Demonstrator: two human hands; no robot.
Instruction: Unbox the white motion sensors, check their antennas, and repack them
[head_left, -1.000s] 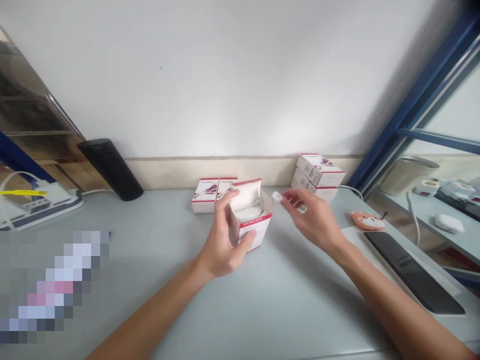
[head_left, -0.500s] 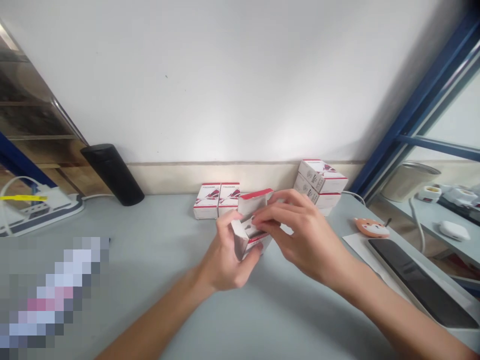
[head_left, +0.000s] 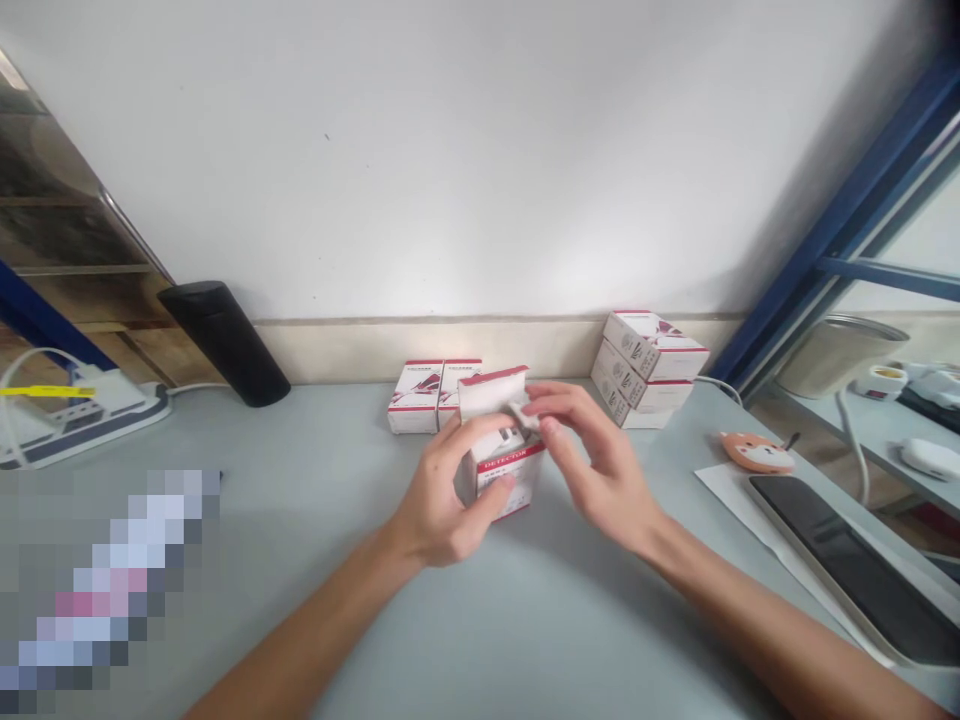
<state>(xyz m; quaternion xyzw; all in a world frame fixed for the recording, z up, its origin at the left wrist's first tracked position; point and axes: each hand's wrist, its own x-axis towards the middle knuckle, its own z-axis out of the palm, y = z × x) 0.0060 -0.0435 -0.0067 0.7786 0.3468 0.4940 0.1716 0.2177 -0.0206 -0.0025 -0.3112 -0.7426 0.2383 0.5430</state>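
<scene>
An open white and red cardboard box (head_left: 504,482), marked "DETECTOR" on its front, stands upright in front of me with its lid flap raised at the back. My left hand (head_left: 454,490) is wrapped round its left side, thumb across the front. At the box's top right, my right hand (head_left: 592,450) pinches a small whitish piece (head_left: 527,415) between thumb and fingers; whether this is a side flap or a loose item I cannot tell. White contents with dark slots show just inside the opening. Two similar closed boxes (head_left: 415,388) lie behind.
A stack of matching boxes (head_left: 646,365) is at the back right by the wall. To the left stand a black cylinder (head_left: 225,340) and a power strip (head_left: 97,425). On the right lie a phone (head_left: 847,560), papers and an orange animal-faced object (head_left: 757,453).
My right fingers have come up out of the box opening to its top right edge, with the whitish piece between them. The box has turned more upright, its front now showing.
</scene>
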